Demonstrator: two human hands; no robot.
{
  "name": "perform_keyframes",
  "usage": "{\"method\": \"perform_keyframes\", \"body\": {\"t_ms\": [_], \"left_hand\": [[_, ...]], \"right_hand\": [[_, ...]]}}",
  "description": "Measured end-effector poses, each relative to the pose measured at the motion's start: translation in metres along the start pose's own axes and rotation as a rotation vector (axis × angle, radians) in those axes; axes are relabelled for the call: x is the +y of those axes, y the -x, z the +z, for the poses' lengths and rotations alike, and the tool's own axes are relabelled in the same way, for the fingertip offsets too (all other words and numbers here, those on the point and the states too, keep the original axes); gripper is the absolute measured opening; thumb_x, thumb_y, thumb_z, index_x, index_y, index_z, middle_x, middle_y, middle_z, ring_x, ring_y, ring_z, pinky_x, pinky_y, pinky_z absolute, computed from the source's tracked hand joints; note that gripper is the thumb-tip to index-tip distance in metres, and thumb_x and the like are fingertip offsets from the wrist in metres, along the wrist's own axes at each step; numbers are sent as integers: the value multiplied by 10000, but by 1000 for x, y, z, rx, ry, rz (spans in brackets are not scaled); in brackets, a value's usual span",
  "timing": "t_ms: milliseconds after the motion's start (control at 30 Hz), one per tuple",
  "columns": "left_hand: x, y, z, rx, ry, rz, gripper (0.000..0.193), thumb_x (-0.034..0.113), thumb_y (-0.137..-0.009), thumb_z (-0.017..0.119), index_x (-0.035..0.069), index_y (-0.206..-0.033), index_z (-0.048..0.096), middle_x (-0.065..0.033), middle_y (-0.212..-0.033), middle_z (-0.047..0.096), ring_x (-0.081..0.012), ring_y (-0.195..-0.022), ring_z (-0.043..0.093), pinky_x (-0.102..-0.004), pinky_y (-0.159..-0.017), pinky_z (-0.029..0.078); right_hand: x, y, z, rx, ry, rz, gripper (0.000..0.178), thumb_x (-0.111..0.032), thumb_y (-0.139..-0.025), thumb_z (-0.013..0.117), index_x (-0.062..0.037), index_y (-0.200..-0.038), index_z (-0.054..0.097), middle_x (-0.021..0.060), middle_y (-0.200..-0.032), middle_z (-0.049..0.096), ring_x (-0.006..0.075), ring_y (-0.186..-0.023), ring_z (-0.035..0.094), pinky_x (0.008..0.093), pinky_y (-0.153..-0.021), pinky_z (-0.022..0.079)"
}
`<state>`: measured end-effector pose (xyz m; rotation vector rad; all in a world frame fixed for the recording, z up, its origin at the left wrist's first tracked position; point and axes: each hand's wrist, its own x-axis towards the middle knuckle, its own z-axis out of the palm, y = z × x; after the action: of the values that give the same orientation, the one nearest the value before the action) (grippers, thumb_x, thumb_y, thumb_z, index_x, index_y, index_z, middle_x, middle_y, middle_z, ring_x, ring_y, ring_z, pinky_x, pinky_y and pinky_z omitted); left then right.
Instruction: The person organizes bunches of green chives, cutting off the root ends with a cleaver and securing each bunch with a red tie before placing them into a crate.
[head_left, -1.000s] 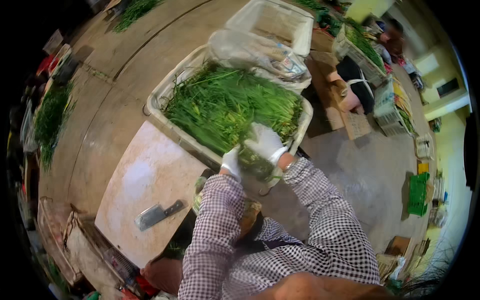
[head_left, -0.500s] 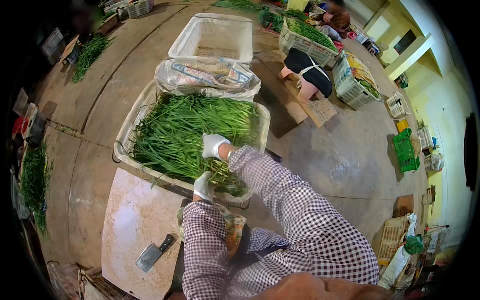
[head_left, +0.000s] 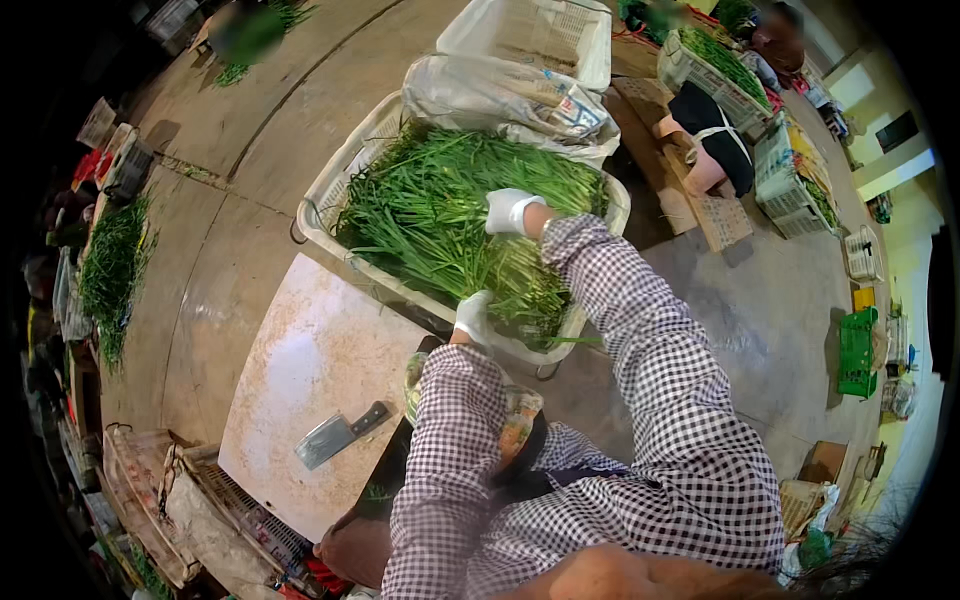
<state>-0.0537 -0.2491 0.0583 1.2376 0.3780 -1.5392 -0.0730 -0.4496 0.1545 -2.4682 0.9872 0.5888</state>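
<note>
A white plastic crate [head_left: 318,222] in front of me is heaped with long green chives [head_left: 420,190], their paler stalk ends toward the right. My right hand [head_left: 512,212], in a white glove, is closed on chives in the middle of the heap, its fingertips sunk among the leaves. Nearer to me, my left hand [head_left: 475,315], gloved as well, is closed round chives at the crate's near side. Stalks lie slanted between the two hands. To the left, a cleaver [head_left: 338,437] with a black handle rests on a pale, stained board [head_left: 290,370].
A white woven sack [head_left: 500,100] covers the crate's far end, with another white crate [head_left: 460,38] beyond it. Flattened cardboard [head_left: 722,222] and a dark cloth bundle [head_left: 715,130] lie at the right. More chives [head_left: 112,270] lie far left. Co-workers sit at the back.
My view has swung, so crate and board appear farther right. Both hands stay in the chives; the stalks between them are more loosened and spread toward the near right corner.
</note>
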Motion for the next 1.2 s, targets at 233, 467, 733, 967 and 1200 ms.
{"method": "perform_keyframes", "body": {"t_ms": [233,467,733,967,1200], "left_hand": [[-1,5,7,-43,35,72,155,71,-901,527,-27,-1002,593,-140,-989,623,-295,-852,596,-430,-795,482],[-8,-24,-9,-85,87,107,96,26,-869,533,-43,-920,576,-149,-907,597,-307,-786,594,-458,-751,511],[14,48,27,-129,153,58,136,147,-934,584,55,-1017,640,-72,-1048,615,-248,-992,568,-430,-930,439],[8,36,33,-52,85,39,213,191,-941,605,80,-1104,688,-22,-971,692,-179,-808,636,-349,-770,516],[-5,-3,18,194,-81,234,271,138,-794,743,-21,-991,646,-54,-943,634,-175,-741,583,-343,-675,490]], "right_hand": [[33,-7,19,-66,-107,2,620,-286,-779,665,53,-1273,508,236,-1175,629,365,-1035,624,396,-876,494],[47,-14,32,-42,-24,-72,589,-313,-838,627,55,-1280,498,262,-1214,599,384,-1081,597,420,-902,480],[57,0,52,-141,-337,-194,790,-348,-871,645,119,-1416,314,293,-1428,421,354,-1301,445,344,-1062,370],[34,18,60,-129,-364,-245,801,-360,-891,621,116,-1433,274,305,-1456,371,364,-1340,404,353,-1098,341],[25,25,22,55,-91,-96,543,-141,-833,581,36,-1330,456,293,-1199,588,412,-1095,582,411,-922,474]]}}
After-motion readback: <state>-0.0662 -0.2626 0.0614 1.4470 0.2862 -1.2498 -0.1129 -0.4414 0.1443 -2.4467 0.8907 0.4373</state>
